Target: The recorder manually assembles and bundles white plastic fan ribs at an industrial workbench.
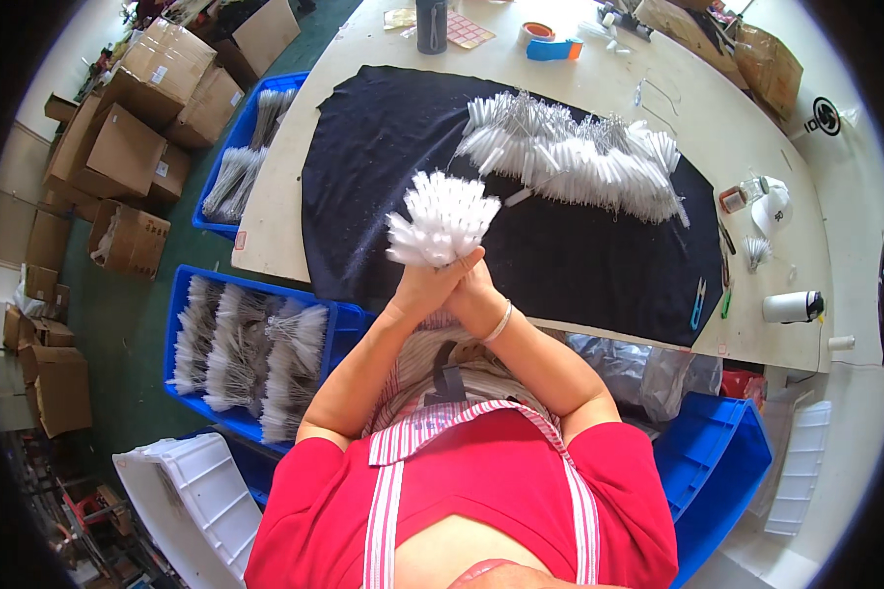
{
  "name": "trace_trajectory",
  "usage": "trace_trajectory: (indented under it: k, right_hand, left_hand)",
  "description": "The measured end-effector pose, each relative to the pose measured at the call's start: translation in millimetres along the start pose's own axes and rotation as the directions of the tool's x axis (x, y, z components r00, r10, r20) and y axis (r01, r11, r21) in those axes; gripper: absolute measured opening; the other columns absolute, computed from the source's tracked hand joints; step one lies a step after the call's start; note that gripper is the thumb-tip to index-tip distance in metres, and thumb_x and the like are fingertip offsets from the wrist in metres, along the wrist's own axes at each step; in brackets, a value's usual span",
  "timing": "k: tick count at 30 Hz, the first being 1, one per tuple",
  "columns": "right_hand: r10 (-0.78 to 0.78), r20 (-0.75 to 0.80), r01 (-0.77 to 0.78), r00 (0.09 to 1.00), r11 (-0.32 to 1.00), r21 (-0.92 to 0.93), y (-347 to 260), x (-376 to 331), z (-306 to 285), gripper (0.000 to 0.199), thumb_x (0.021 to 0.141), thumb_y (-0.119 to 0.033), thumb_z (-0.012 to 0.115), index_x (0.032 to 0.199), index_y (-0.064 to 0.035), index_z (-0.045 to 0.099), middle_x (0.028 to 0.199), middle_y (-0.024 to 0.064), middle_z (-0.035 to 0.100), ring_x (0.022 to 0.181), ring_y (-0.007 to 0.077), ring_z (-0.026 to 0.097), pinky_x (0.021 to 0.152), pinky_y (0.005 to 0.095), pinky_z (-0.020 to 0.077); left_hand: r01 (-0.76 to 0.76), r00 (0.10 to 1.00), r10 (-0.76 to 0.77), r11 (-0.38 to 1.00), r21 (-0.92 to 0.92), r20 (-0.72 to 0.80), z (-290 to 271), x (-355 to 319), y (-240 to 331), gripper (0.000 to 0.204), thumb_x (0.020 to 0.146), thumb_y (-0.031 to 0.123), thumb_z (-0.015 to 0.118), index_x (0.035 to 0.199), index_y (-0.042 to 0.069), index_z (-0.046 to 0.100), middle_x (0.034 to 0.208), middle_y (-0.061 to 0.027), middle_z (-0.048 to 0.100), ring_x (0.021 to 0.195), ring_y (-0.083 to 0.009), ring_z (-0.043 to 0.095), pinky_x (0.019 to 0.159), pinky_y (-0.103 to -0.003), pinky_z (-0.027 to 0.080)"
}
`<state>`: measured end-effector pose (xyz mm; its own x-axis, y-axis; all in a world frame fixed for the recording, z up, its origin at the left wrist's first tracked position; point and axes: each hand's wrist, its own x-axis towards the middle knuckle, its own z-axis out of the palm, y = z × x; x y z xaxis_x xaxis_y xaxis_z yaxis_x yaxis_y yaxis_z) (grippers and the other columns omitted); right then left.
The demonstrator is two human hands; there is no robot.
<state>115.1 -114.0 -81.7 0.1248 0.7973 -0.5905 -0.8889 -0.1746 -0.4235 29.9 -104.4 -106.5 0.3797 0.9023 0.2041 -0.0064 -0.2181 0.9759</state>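
Note:
Both my hands are wrapped round a bundle of small white bristle brushes point(444, 218), held upright with the bristle heads fanned out at the top. My left hand point(424, 287) and my right hand point(473, 291) press together around the lower part of the bundle, so the stems are hidden. A black cloth point(383, 147) lies beneath, spread over the pale table. Beyond the bundle, to the right, a long heap of similar white brushes point(580, 162) with thin wire stems rests on the cloth. One loose brush point(519, 197) lies by the heap's near left side.
Blue crates of brushes stand at the left, one nearer point(340, 339) and one farther point(206, 218). Blue-handled snips point(698, 304), a white bottle point(794, 307), a white cap point(772, 204) and a tape dispenser point(554, 49) lie on the table point(280, 211). Cardboard boxes point(118, 152) fill the far left.

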Motion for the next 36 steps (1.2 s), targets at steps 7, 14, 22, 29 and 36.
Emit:
trace_trajectory:
  k: [7,14,22,29,36]
  right_hand:
    - [-0.744,0.449,0.823,0.494,0.235,-0.516,-30.2,25.1,-44.1,0.018,0.089,-0.018,0.060,0.089,-0.0003,0.060,0.091,0.0051,0.061,0.076,0.0100,0.054,0.066,0.0238,0.0443]
    - [-0.433,0.801,0.882,0.413,-0.029,-0.471,-63.1,7.8,0.2,0.030,0.089,-0.017,0.061,0.112,0.0017,0.060,0.117,0.0098,0.059,0.111,0.0187,0.052,0.093,0.0297,0.0404]
    - [-0.559,0.472,0.713,0.682,0.653,-0.256,-52.0,41.3,-26.9,0.029,0.091,-0.008,0.054,0.116,0.0050,0.054,0.107,0.0129,0.062,0.096,0.0151,0.060,0.085,0.0247,0.0465]
    - [-0.651,0.599,0.861,0.466,0.177,-0.477,-44.3,41.6,-24.6,0.053,0.072,-0.021,0.079,0.114,0.0034,0.056,0.106,0.0110,0.060,0.095,0.0121,0.057,0.081,0.0241,0.0471]
    - [-0.646,0.321,0.720,0.693,0.591,-0.363,-42.8,41.6,-22.6,0.034,0.074,-0.003,0.066,0.106,0.0039,0.059,0.091,0.0037,0.059,0.078,0.0094,0.055,0.070,0.0219,0.0468]
  left_hand:
    - [0.416,0.908,-0.408,0.852,-0.318,0.096,-20.5,4.0,6.9,0.020,0.087,0.017,0.065,0.101,0.005,0.060,0.081,0.0007,0.059,0.068,-0.0060,0.054,0.058,-0.021,0.045]
    - [0.434,0.899,-0.375,0.826,-0.360,0.225,-12.3,-8.2,-1.8,0.015,0.090,0.019,0.061,0.094,0.005,0.056,0.067,0.0020,0.051,0.054,-0.0061,0.049,0.046,-0.020,0.038]
    - [0.454,0.887,-0.434,0.754,-0.475,0.159,-15.9,-4.1,-5.8,0.025,0.090,0.029,0.061,0.095,0.005,0.056,0.079,-0.0062,0.061,0.059,-0.0099,0.055,0.049,-0.022,0.041]
    - [0.475,0.880,-0.467,0.859,-0.190,0.085,-3.1,-2.8,-0.1,0.027,0.087,0.024,0.065,0.104,0.006,0.054,0.077,-0.0047,0.062,0.055,-0.0088,0.055,0.048,-0.020,0.045]
    - [0.414,0.910,-0.374,0.808,-0.420,0.178,-6.4,-5.1,-6.7,0.036,0.091,0.035,0.057,0.109,0.004,0.053,0.082,-0.0083,0.065,0.059,-0.0099,0.060,0.049,-0.020,0.047]
